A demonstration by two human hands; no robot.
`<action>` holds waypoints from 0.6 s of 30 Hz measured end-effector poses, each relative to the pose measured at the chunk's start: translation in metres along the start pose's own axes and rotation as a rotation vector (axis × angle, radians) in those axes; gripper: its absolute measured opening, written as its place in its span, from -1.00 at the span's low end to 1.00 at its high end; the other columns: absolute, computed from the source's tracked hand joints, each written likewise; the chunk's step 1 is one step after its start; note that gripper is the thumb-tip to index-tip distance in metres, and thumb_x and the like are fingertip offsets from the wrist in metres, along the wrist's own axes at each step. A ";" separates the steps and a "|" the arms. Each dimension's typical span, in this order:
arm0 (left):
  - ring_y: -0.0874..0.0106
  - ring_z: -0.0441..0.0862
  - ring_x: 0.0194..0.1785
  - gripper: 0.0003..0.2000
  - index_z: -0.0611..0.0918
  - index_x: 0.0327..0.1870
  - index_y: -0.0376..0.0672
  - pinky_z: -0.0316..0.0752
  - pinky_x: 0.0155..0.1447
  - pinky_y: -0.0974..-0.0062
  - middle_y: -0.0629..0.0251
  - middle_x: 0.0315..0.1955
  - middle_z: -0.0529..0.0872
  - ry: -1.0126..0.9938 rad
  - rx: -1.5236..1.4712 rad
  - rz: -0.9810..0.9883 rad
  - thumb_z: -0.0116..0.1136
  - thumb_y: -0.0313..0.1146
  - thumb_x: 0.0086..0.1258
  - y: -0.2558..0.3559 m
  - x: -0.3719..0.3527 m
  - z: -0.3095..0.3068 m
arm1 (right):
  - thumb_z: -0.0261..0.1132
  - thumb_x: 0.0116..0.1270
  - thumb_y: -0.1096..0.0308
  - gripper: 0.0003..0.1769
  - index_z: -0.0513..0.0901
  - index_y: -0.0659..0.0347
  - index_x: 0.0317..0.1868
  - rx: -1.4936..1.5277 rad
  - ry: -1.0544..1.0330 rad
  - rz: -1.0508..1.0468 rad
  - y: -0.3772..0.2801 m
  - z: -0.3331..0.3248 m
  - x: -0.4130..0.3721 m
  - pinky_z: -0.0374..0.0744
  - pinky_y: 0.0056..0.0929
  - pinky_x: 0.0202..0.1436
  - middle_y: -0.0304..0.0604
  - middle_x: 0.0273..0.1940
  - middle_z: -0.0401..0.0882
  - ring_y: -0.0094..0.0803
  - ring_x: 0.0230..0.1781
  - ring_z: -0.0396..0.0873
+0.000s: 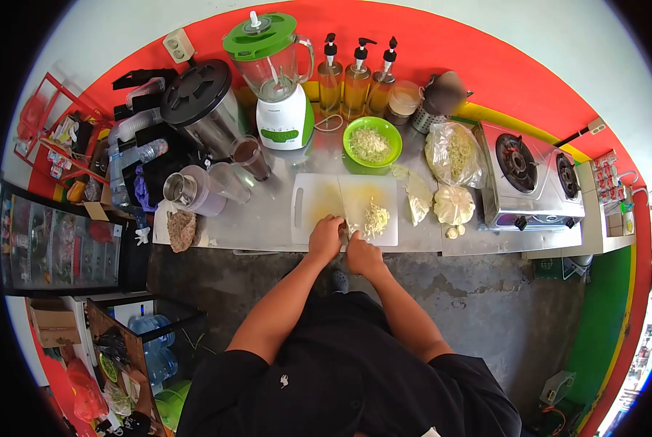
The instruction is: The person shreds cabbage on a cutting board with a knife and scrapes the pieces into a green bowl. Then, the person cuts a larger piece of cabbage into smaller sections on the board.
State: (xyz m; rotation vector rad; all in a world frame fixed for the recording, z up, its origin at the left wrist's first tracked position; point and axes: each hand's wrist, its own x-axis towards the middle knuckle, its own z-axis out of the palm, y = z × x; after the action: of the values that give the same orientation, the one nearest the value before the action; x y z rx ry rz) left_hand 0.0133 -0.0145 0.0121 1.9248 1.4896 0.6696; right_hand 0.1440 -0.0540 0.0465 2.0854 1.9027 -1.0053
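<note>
A white cutting board [307,191] lies near the front edge of the metal counter. Over its front edge my right hand [364,256] is closed around a knife [345,215], whose thin blade points away from me across the board. Close to the left of the blade is my left hand [327,237], fingers pressed together on the board; whatever they pinch is hidden. To the right of the knife sits a pile of pale shredded vegetable [376,218]. Beyond the board stands a green bowl [393,156] with more pale shreds in it.
Right of the board are pale leaves [417,198], a bag of garlic-like bulbs [454,205], a bag of sprouts [453,154] and a gas stove [533,211]. A blender [282,120] and oil pump bottles [356,87] line the back. Cups and a jug [206,191] stand left.
</note>
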 end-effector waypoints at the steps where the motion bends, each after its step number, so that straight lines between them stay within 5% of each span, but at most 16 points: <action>1: 0.01 0.64 -0.07 -0.92 0.66 -0.25 -0.23 0.52 -0.03 0.11 0.06 -0.24 0.67 -0.010 -0.016 -0.008 0.24 -0.56 0.25 0.000 0.001 -0.001 | 0.28 0.34 0.17 -0.46 0.38 0.46 0.10 0.001 0.007 -0.017 -0.001 -0.002 0.001 0.59 0.04 0.19 0.35 -0.03 0.69 0.19 0.06 0.69; 18: 0.07 0.67 -0.08 -0.93 0.69 -0.27 -0.15 0.56 -0.06 0.12 0.14 -0.24 0.69 -0.091 0.054 -0.016 0.21 -0.51 0.27 0.000 0.009 -0.008 | 0.26 0.35 0.21 -0.53 0.39 0.43 0.05 0.020 0.015 -0.007 -0.003 0.003 -0.007 0.61 0.05 0.14 0.31 -0.08 0.71 0.16 0.02 0.71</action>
State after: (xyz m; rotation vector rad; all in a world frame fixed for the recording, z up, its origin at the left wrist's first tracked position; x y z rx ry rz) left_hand 0.0096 -0.0048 0.0174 1.9544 1.4790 0.5322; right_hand 0.1403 -0.0609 0.0485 2.1042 1.9159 -1.0173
